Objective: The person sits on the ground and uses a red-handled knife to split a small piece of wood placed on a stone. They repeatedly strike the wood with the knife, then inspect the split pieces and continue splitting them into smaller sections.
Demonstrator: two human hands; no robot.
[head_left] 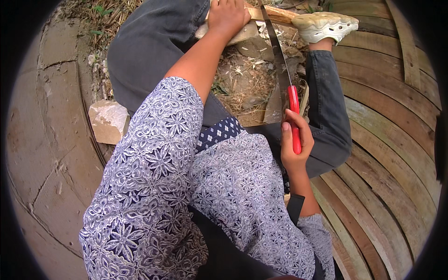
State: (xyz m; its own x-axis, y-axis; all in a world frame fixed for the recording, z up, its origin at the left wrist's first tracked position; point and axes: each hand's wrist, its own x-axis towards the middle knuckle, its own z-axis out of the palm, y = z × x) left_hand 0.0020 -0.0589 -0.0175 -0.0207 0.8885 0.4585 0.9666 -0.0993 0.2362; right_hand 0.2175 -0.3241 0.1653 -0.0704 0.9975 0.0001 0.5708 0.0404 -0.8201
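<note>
My right hand [297,144] is wrapped round the red handle [293,100] of a handsaw. The saw's long thin blade [278,49] points away from me, its far end crossing a narrow piece of wood [280,17] at the top of the view. On that wood, left of the blade, my left hand [228,17] grips and presses down, its fingertips partly cut off by the view's edge. To the right of the blade, a white shoe [324,25] on my foot rests against the wood's end. Whether the teeth are in a cut is too small to tell.
A pale stone block [249,35] lies under the wood, among wood chips and dry grass [242,74]. Another broken block [108,121] sits left of my leg. Wooden planks [373,112] line the right side; cracked concrete [51,140] spreads on the left.
</note>
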